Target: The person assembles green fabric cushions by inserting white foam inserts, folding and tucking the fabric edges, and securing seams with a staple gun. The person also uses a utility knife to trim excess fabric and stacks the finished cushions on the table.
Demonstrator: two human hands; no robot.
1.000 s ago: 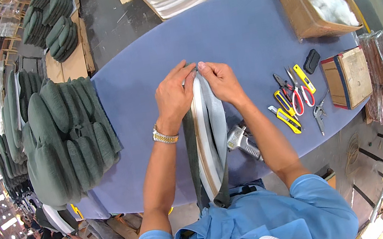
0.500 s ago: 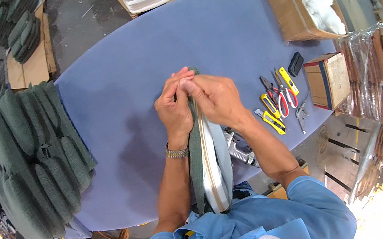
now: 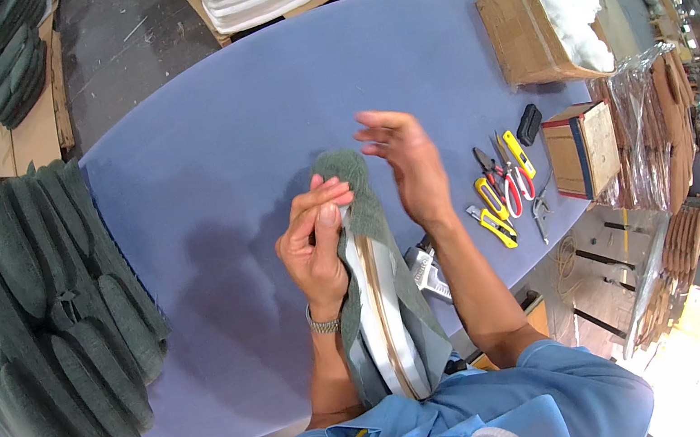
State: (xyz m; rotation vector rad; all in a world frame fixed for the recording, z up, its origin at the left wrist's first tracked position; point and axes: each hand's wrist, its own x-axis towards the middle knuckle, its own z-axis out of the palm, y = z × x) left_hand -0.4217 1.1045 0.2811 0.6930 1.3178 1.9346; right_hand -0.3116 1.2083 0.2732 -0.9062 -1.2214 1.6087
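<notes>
A dark green fabric cushion cover point(image 3: 343, 170) stands lengthwise between my arms, its near end against my shirt. White filling point(image 3: 371, 325) shows through its long open side, and a tan strip like a zipper point(image 3: 377, 292) runs along it. My left hand point(image 3: 315, 247), with a metal watch point(image 3: 323, 325) at the wrist, pinches the cover's edge just below its rounded far end. To the right of that end, my right hand point(image 3: 411, 163) is raised off the cover, fingers apart and slightly blurred, holding nothing.
Green cushions point(image 3: 61, 301) are piled at the blue table's point(image 3: 216, 121) left. On the right lie yellow cutters point(image 3: 494, 228), red-handled scissors point(image 3: 512, 193), pliers point(image 3: 486, 162) and an air gun point(image 3: 542, 215). Beyond are a small box point(image 3: 571, 156) and a carton point(image 3: 518, 36) of white stuffing. A power tool point(image 3: 427, 275) sits near my right forearm.
My right hand has let go of the cover's far end and lifted away to the right. My left hand has moved slightly down and left, leaving the rounded green end in sight.
</notes>
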